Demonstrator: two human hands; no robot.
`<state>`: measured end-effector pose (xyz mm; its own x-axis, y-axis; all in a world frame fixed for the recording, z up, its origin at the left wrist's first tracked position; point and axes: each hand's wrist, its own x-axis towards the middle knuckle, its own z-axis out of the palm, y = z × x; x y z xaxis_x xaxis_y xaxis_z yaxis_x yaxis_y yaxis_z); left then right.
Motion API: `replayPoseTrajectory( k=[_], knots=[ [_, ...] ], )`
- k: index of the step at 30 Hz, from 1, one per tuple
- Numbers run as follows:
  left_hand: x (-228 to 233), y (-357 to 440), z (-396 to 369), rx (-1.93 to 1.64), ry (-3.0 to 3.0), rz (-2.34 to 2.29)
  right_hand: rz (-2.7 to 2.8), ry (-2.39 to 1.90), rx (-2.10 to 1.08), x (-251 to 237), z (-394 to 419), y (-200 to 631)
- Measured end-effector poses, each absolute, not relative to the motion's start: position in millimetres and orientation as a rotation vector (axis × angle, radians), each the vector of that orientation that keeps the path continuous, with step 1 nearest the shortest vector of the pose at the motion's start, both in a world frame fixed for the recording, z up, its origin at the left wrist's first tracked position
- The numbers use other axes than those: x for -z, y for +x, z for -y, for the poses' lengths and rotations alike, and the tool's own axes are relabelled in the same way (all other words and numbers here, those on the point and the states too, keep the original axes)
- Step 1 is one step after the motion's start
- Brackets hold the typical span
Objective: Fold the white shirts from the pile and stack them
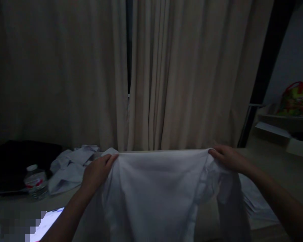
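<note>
I hold a white garment (154, 191) up in front of me, stretched flat between both hands. My left hand (97, 173) pinches its upper left corner. My right hand (228, 158) grips the upper right corner, where the cloth bunches and a sleeve-like part hangs down. The bottom of the garment runs out of view below.
Beige curtains (171, 74) hang behind a pale table (280, 168). A crumpled white cloth (70, 164), a plastic water bottle (35, 182) and a dark object (17, 158) sit at the left. A lit screen (49, 222) glows at the lower left. A colourful bag (295, 99) stands on a shelf at the right.
</note>
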<state>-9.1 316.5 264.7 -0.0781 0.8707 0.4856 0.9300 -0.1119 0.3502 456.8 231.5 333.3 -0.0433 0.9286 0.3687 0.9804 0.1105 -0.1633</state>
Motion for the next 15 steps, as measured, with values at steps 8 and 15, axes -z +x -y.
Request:
replayPoseTrajectory(
  k=[8, 15],
  knots=[
    [-228.9, 57.8, -376.8, 0.688, -2.152, 1.735, 1.828, -2.005, 0.379, -250.5, -319.7, 430.5],
    [-44.8, 89.5, -286.2, -0.061, -2.758, 1.997, 2.277, -1.901, -0.302, -43.7, -289.9, 387.2]
  ],
)
